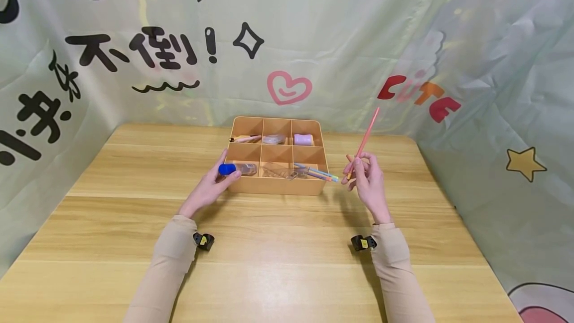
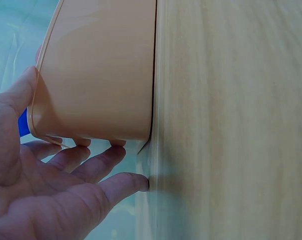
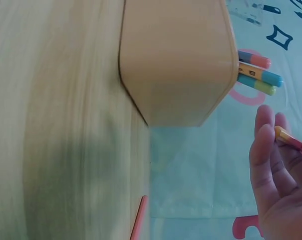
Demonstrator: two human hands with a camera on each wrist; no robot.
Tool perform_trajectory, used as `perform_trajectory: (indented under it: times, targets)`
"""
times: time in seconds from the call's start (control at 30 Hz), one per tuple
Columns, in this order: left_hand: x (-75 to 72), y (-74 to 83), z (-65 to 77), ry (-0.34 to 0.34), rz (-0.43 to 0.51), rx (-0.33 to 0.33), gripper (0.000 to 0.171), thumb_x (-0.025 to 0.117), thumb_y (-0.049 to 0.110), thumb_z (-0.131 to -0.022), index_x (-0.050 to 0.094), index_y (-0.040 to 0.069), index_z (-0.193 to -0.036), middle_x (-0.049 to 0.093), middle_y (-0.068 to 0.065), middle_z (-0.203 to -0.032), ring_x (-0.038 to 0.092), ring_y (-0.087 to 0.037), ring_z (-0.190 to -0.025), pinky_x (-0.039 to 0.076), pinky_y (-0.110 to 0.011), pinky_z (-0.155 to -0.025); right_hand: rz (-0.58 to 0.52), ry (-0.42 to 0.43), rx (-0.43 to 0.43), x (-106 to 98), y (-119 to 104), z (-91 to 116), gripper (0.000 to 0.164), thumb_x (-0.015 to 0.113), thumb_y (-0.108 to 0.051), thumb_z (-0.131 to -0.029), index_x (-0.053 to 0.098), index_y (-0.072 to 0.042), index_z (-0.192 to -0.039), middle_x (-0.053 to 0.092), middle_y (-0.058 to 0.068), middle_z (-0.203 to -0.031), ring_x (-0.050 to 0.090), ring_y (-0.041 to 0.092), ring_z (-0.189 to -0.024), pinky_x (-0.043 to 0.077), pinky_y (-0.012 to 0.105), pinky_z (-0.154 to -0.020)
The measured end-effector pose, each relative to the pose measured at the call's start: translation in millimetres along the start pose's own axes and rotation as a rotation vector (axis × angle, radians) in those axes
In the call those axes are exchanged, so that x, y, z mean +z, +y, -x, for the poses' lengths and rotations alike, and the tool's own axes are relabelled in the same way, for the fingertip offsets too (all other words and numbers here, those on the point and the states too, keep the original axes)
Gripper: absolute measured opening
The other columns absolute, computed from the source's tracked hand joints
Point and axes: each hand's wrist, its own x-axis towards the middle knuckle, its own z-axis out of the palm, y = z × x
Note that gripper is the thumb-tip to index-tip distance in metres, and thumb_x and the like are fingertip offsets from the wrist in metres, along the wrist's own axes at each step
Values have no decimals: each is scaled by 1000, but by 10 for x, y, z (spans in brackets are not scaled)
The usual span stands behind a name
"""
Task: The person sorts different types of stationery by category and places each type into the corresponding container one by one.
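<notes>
My left hand [image 1: 210,187] grips the front left corner of a tan organizer box [image 1: 275,187], thumb at the front rim and other fingers against the left side wall [image 2: 98,70]. Just above that thumb, a blue-capped clear bottle [image 1: 244,169] lies in the front left compartment. To the right of the box, my right hand [image 1: 368,183] holds a slim pink pencil [image 1: 368,131] upright between thumb and fingers. Its lower part is orange [image 3: 286,136] in the right wrist view. Another pink stick [image 3: 138,219] lies low at the table there, mostly hidden by my hand in the head view.
Several two-coloured markers [image 1: 320,173] stick out over the box's right front edge, beside a clear plastic piece [image 1: 275,169]. Behind are pencils [image 1: 245,139], a translucent item [image 1: 273,139] and a purple roll [image 1: 303,139]. A printed curtain [image 1: 341,54] borders the wooden table [image 1: 278,263].
</notes>
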Motion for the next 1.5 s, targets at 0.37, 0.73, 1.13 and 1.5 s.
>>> perform_trajectory:
  times: [0.37,0.73,1.13,1.5]
  targets:
    - [-22,129,44,-17,3,14,78,51,28,-100,-1,9,-155,25,-39,-146,32,-46,-130,27,-57,-109,-132,105,-37,-37,112,-21,8,40,-2,-102,47,1,-104,52,16,-63,46,15,-43,38,15,-34]
    - [15,-143,-54,4,4,12,80,52,41,-97,0,25,-155,27,-33,-148,36,-41,-131,28,-54,-110,-105,242,-97,-25,-34,-21,17,53,10,-92,55,25,-100,52,12,-57,44,8,-43,36,9,-37]
    - [17,-142,-57,4,-9,24,82,53,42,-97,0,21,-156,27,-33,-148,35,-42,-131,28,-55,-110,-179,303,-87,-36,72,-21,15,62,10,-87,60,24,-90,65,14,-64,63,16,-53,57,18,-50]
    - [11,-129,-51,3,-5,29,82,53,42,-97,-1,21,-156,24,-33,-150,33,-41,-132,28,-54,-110,-97,226,-52,-12,-22,0,7,62,14,-85,62,21,-85,63,28,-66,64,20,-53,58,21,-51]
